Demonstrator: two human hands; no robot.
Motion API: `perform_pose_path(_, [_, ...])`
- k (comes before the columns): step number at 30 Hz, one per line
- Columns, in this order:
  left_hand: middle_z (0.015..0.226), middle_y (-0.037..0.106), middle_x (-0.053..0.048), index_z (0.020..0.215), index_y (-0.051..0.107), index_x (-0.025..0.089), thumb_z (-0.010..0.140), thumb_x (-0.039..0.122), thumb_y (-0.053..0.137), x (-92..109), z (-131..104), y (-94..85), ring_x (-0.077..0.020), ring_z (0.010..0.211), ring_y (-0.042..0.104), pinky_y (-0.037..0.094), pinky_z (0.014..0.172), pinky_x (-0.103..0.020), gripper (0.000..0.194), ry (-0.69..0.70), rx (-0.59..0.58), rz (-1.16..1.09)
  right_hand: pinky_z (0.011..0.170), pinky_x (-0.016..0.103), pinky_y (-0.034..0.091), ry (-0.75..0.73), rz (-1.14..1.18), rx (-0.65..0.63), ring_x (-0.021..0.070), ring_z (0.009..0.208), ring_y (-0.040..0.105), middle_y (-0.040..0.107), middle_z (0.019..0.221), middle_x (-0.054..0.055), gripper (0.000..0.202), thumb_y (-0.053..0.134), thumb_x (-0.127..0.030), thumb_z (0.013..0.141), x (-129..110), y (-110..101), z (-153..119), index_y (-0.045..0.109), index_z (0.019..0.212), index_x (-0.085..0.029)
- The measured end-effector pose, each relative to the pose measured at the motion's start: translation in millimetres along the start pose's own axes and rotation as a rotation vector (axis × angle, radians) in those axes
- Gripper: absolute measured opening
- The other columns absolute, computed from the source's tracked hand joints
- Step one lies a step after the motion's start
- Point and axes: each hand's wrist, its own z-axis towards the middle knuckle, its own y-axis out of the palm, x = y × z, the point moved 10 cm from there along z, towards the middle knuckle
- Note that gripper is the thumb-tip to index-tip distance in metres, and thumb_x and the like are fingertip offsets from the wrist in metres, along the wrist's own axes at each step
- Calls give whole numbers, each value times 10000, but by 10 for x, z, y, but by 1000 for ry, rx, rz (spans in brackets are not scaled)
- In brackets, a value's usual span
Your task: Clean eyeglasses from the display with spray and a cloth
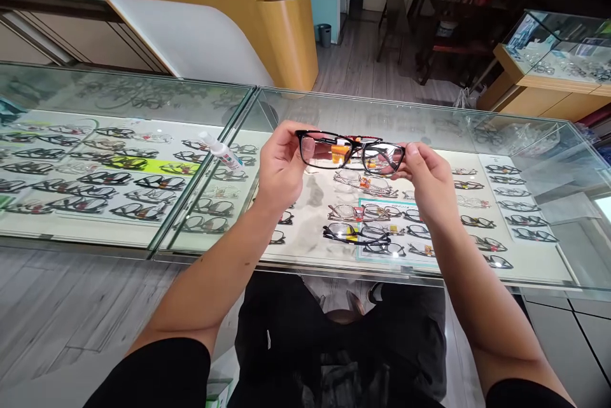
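Observation:
A pair of black-framed eyeglasses [354,148] is held up over the glass display case, its lenses facing me. My left hand [285,163] pinches the frame at its left end, thumb and fingers closed on it. On the other end, my right hand [427,175] grips between thumb and fingers. An orange tag [340,153] shows through the left lens; I cannot tell whether it belongs to this pair. Below lie several eyeglasses [365,212] in rows inside the case. To the left of my left hand, a small white bottle [222,152] rests on the glass top.
The glass display case [296,261] runs across in front of my lap, with a seam left of my hands. Behind it stand a yellow-and-white counter [286,32], a grey bin [324,35], a dark stool [394,20] and another display case [548,80].

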Motion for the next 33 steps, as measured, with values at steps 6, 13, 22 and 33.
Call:
perform_pose_path(6, [953, 783, -58, 996, 737, 229, 921, 631, 771, 87, -19, -8, -190, 853, 784, 664, 763, -310, 411, 54, 36, 82, 757, 338, 644, 10, 60, -62, 214, 884, 813, 846, 1052, 66, 496, 631, -703, 998, -17, 66, -30, 776, 1158, -256])
perform_pose_path(13, [992, 814, -79, 1015, 820, 237, 928, 568, 797, 116, 16, 20, -200, 957, 752, 609, 901, -352, 343, 38, -24, 181, 778, 369, 677, 37, 108, -104, 245, 963, 827, 859, 1096, 92, 536, 620, -722, 994, 14, 85, -11, 804, 1159, -247])
perform_pose_path(22, [1106, 817, -78, 1092, 844, 248, 891, 502, 839, -277, -7, 116, -219, 1026, 759, 598, 880, -341, 324, -333, -164, -29, 834, 356, 707, 119, 181, -33, 238, 987, 837, 862, 1030, 87, 514, 720, -716, 932, 121, 33, 22, 800, 1047, -221])
perform_pose_path(33, [570, 390, 50, 671, 610, 197, 869, 333, 769, -362, -181, 103, -59, 479, 336, 286, 458, -230, 288, -529, -26, -38, 879, 367, 692, -7, 71, 224, 227, 986, 838, 856, 1050, 92, 505, 626, -680, 1008, 65, -214, 19, 785, 1090, -207])
